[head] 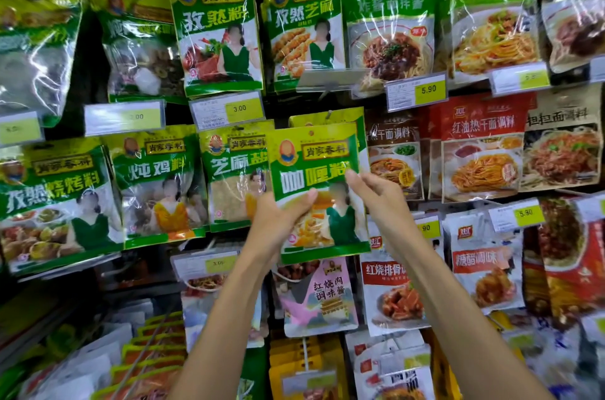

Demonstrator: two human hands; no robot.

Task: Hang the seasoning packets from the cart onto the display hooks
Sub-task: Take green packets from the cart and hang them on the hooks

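Note:
I hold a green and yellow seasoning packet (314, 177) upright in front of the display wall. My left hand (281, 219) grips its lower left part, thumb across the front. My right hand (376, 193) pinches its right edge at mid height. Right behind it hangs another packet of the same kind (330, 119) on a display hook (329, 114). The held packet's top hole sits just below that hook. The cart is out of view.
Rows of hanging packets fill the wall: green ones (219, 29) above and to the left, red noodle sauce packets (481, 150) to the right. Yellow price tags (229, 109) stick out on the hook ends. Lower shelves hold stacked packets (154, 353).

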